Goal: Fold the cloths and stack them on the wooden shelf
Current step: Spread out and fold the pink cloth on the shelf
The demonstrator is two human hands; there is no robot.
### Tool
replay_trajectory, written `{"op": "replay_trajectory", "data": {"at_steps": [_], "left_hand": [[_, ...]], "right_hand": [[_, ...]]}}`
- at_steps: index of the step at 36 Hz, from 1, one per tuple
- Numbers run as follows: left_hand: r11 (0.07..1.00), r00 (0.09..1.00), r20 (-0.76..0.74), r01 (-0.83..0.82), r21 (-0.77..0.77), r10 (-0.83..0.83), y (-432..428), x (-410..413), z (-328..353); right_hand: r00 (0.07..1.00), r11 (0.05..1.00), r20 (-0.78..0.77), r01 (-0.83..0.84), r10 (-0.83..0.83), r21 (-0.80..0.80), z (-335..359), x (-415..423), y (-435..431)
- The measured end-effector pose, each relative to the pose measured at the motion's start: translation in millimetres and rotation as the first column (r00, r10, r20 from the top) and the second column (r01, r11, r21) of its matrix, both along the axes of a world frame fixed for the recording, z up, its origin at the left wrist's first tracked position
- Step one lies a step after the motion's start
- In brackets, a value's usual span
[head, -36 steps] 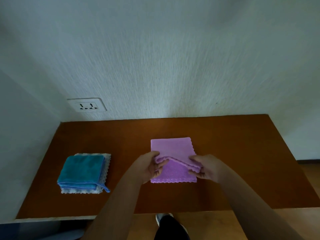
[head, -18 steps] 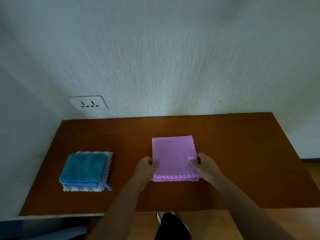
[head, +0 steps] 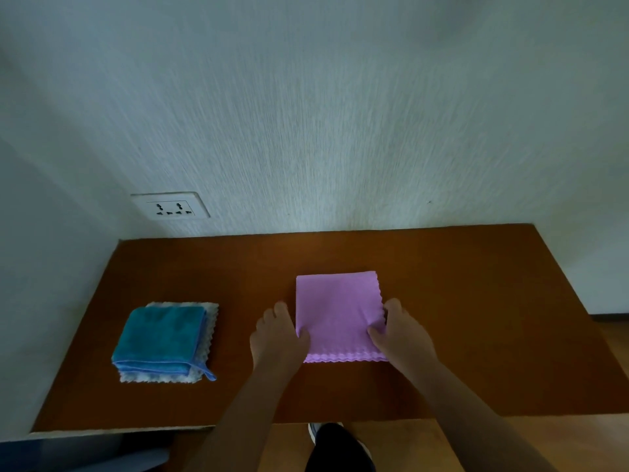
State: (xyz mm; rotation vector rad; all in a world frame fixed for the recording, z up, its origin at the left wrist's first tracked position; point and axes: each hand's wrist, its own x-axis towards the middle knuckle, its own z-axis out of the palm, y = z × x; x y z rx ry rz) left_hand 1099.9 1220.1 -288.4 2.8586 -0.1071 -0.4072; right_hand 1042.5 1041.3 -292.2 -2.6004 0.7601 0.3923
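A folded purple cloth [head: 337, 308] with scalloped edges lies flat on the brown wooden shelf [head: 476, 301], near its middle. My left hand [head: 277, 335] grips the cloth's left edge near the front, thumb on top. My right hand [head: 401, 332] grips the right edge the same way, thumb lying on the fabric. At the shelf's left, a folded teal-blue cloth [head: 160, 338] rests on a folded white cloth [head: 211, 325], forming a small stack.
A white textured wall rises behind the shelf, with a power socket [head: 172, 206] at the left. A second wall closes off the left side. Below the front edge I see wooden floor and my shoe [head: 315, 432].
The lifted front half of the purple cloth has been brought down flat. Both hands have shifted to the cloth's side edges, and the view has tilted slightly.
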Motion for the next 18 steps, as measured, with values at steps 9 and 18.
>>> {"op": "replay_trajectory", "data": {"at_steps": [9, 18], "left_hand": [[0.991, 0.932, 0.341, 0.108, 0.075, -0.127, -15, 34, 16], [0.920, 0.830, 0.425, 0.393, 0.013, -0.361, -43, 30, -13]], "right_hand": [[0.906, 0.976, 0.381, -0.120, 0.183, -0.183, 20, 31, -5], [0.827, 0.923, 0.446, -0.385, 0.341, 0.008, 2, 62, 35]]}}
